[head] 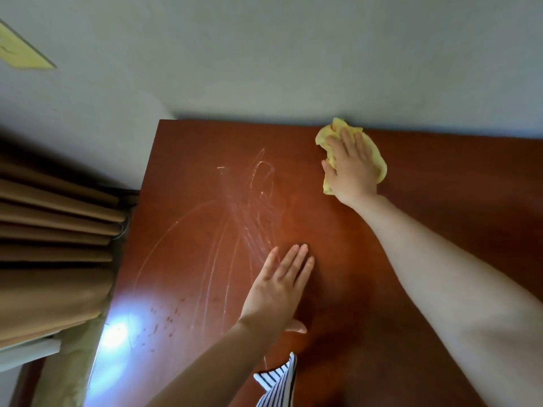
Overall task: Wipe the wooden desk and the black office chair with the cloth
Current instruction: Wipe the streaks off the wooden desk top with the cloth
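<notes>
Desk wipe partly done; far edge by the wall being worked.
Cloth pressed to desk under R hand, fingers straight. L hand laid flat on desk, fingers together, nothing held. Wet streaks on L half, so judged wiped; R side looks dry, prob. still to do. Chair not in view. Curtain crowds L edge.

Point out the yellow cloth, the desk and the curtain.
yellow cloth (379,166), head view, its right edge.
desk (446,183), head view, bare top right of the cloth.
curtain (53,230), head view, middle folds.
</notes>
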